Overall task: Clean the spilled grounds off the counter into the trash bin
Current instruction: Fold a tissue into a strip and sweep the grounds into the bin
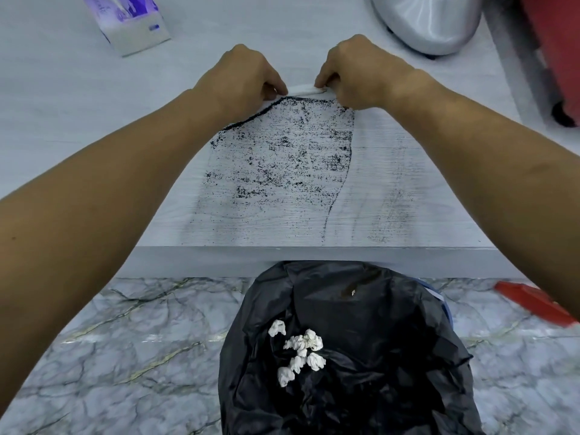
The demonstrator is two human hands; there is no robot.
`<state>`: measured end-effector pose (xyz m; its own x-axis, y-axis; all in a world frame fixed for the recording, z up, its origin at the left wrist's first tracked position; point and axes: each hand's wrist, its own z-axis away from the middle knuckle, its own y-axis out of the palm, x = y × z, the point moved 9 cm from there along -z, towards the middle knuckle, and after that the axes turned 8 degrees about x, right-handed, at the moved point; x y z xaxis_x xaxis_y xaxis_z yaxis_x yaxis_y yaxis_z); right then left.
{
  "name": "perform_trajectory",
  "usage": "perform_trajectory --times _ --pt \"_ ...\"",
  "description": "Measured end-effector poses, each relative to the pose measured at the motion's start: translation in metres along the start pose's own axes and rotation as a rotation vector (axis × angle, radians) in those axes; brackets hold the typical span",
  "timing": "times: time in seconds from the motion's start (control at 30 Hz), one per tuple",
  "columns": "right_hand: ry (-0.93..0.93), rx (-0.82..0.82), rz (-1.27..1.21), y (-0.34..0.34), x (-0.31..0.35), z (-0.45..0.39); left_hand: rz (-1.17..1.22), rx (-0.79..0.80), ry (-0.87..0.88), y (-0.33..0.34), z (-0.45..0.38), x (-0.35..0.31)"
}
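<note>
Dark coffee grounds (279, 164) are smeared over the pale grey counter (94, 98), from my hands down to its front edge. A folded white tissue (303, 89) lies along the far edge of the smear. My left hand (241, 76) pinches its left end and my right hand (361, 72) pinches its right end, both pressing it to the counter. A thin ridge of grounds runs along the tissue's near side. Below the counter edge stands the trash bin (361, 340), lined with a black bag and holding several crumpled white tissues (301, 350).
A purple and white tissue pack (131, 23) lies at the back left. A silver rounded appliance (430, 20) stands at the back right, with a red object (555, 48) beyond it. A red flat item (533, 302) lies on the marble floor (125, 340) right of the bin.
</note>
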<state>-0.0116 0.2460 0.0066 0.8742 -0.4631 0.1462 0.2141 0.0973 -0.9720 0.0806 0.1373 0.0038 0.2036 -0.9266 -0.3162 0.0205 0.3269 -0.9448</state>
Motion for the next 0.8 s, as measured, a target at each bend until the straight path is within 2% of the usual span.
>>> perform_trajectory --times 0.43,0.63,0.8 --pt "-0.13 -0.018 0.097 0.001 0.024 0.016 0.022 0.0 -0.067 0.01 0.021 0.0" --pt "-0.203 0.028 0.131 0.011 0.024 0.048 0.038 0.072 0.002 0.027 0.036 -0.027" --pt "-0.195 0.052 0.059 -0.002 0.021 0.037 0.067 0.121 0.118 0.015 0.035 -0.043"
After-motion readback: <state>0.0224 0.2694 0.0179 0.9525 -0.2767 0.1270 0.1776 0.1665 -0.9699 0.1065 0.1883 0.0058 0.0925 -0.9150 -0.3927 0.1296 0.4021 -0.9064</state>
